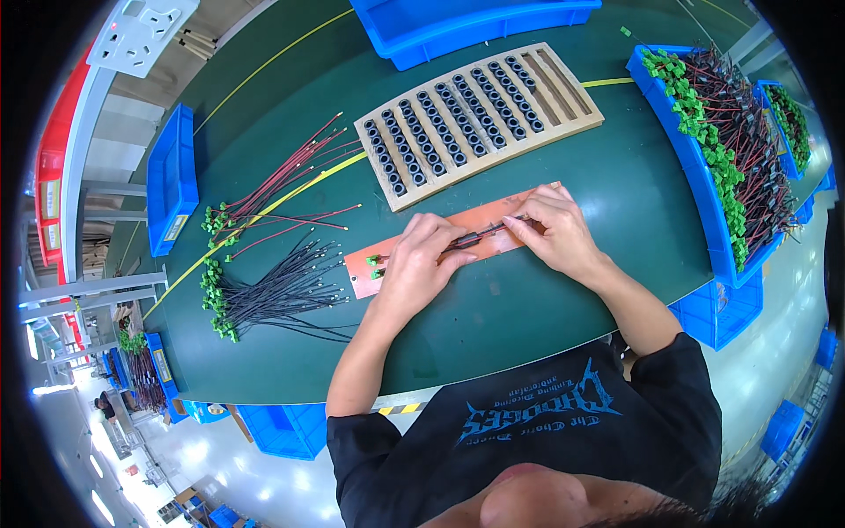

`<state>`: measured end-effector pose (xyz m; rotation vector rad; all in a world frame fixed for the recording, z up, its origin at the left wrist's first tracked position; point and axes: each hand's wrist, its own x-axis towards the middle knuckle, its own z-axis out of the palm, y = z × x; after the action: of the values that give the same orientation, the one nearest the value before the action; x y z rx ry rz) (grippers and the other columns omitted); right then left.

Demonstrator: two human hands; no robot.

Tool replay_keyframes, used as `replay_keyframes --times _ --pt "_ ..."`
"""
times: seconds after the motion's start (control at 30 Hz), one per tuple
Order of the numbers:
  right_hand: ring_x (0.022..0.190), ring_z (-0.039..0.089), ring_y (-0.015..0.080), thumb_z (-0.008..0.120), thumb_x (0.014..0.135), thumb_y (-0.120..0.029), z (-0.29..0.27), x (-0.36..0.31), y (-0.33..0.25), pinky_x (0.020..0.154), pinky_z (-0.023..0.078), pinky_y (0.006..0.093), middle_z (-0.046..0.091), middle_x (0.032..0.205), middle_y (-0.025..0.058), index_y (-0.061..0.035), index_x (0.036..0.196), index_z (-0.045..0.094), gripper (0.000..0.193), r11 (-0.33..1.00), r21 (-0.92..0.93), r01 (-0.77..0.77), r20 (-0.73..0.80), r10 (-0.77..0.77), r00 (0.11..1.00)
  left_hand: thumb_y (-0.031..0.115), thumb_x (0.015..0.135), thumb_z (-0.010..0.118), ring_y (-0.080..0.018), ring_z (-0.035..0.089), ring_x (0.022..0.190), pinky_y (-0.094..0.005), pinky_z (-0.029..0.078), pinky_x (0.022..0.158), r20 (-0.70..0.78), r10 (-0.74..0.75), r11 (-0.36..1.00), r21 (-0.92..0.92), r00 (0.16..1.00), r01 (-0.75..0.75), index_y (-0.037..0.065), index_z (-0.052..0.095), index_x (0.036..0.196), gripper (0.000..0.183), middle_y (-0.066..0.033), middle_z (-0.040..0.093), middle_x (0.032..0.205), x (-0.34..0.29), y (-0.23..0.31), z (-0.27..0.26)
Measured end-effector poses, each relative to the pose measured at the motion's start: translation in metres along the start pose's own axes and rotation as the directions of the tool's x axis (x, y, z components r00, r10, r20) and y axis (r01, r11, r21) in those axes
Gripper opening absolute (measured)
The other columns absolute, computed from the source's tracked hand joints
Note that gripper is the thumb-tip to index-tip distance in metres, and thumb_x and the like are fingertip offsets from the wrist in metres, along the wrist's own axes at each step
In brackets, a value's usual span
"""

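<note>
Both my hands work over a long orange board [484, 216] lying on the table. A thin red-and-black wire lead [473, 238] with a dark sleeve-like section runs between them. My left hand [422, 264] is closed on the lead's left part, thumb and fingers pinched. Two small green connectors [376, 261] show on the board just left of that hand. My right hand [556, 231] pinches the other end near the board's right end. The fingers hide the exact grip points.
Left are piles of red wires [290, 180] and black wires [277, 286] with green connectors. Beyond the board lies a slotted wooden tray [493, 160] of black ring-shaped parts. A blue bin [704, 176] full of wired connectors stands right; other blue bins [173, 180] stand around.
</note>
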<state>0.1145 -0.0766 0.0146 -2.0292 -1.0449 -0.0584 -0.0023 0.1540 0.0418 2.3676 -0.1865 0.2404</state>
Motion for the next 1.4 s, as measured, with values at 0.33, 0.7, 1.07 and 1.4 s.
replay_keyframes --times 0.33,0.7,1.07,1.4 --pt "0.079 0.058 0.0228 0.075 0.091 -0.015 -0.009 0.0 0.009 0.081 0.042 0.0379 0.07 0.083 0.0049 -0.004 0.083 0.07 0.015 0.999 -0.006 -0.032 0.034 0.033 0.999 0.006 0.076 0.087 -0.0248 0.06 0.077 -0.0377 0.05 0.066 -0.071 -0.025 0.999 -0.031 0.997 0.022 -0.001 0.073 0.089 0.02 -0.0096 0.065 0.082 0.008 -0.009 0.017" --pt "0.076 0.055 0.0231 0.075 0.093 -0.019 -0.015 0.001 0.017 0.081 0.042 0.0392 0.059 0.07 0.0041 -0.0055 0.083 0.07 0.017 0.998 -0.039 -0.039 -0.009 0.038 0.999 0.006 0.075 0.087 -0.0254 0.059 0.079 -0.0379 0.049 0.069 -0.036 -0.05 0.995 -0.088 0.998 0.047 -0.001 0.073 0.09 0.022 -0.0094 0.064 0.081 0.013 -0.005 0.015" --pt "0.074 0.054 0.0213 0.076 0.093 -0.02 -0.013 -0.001 0.024 0.079 0.04 0.0374 0.054 0.067 0.0022 -0.0066 0.081 0.07 0.019 0.992 -0.042 -0.116 -0.073 0.113 0.991 0.006 0.077 0.087 -0.0275 0.062 0.083 -0.0392 0.051 0.074 -0.096 0.004 0.998 -0.067 0.995 -0.01 -0.001 0.072 0.095 0.025 -0.0105 0.065 0.086 0.011 -0.004 0.018" --pt "0.075 0.054 0.021 0.076 0.093 -0.021 -0.011 -0.002 0.028 0.079 0.041 0.038 0.056 0.069 0.0026 -0.0062 0.081 0.069 0.021 0.994 -0.044 -0.096 -0.061 0.094 0.994 -0.002 0.077 0.084 -0.0298 0.069 0.091 -0.0376 0.057 0.078 -0.179 0.146 0.987 -0.045 0.973 -0.156 -0.002 0.069 0.097 0.025 -0.0137 0.072 0.098 0.004 -0.007 0.023"
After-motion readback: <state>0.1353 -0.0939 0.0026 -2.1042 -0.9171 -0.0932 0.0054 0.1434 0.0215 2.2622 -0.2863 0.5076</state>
